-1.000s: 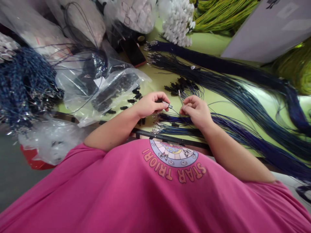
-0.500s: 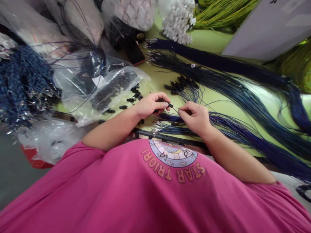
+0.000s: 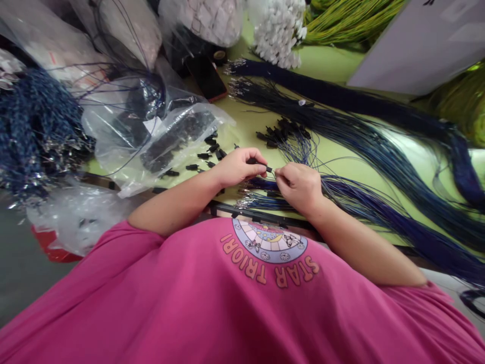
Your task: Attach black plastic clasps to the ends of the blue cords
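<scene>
A wiring workshop, as I see it from inside. The green bench [image 3: 326,63] is stocked in bulk, with the dark phone [image 3: 206,78] as landmark: to its right, long metal-tipped dark wire bundles [image 3: 322,87]; farther right, yellow-green wires [image 3: 352,23]; behind it to the right, massed white connectors [image 3: 278,40]; just in front, a clear plastic bag [image 3: 178,136] and loose black connectors [image 3: 203,155]; well to its left, bunched blue wires [image 3: 41,111].

The yellow-green tabletop [image 3: 326,61] carries dark wire bundles [image 3: 326,92], loose black connectors [image 3: 204,155] and what seems a phone [image 3: 206,78].
</scene>
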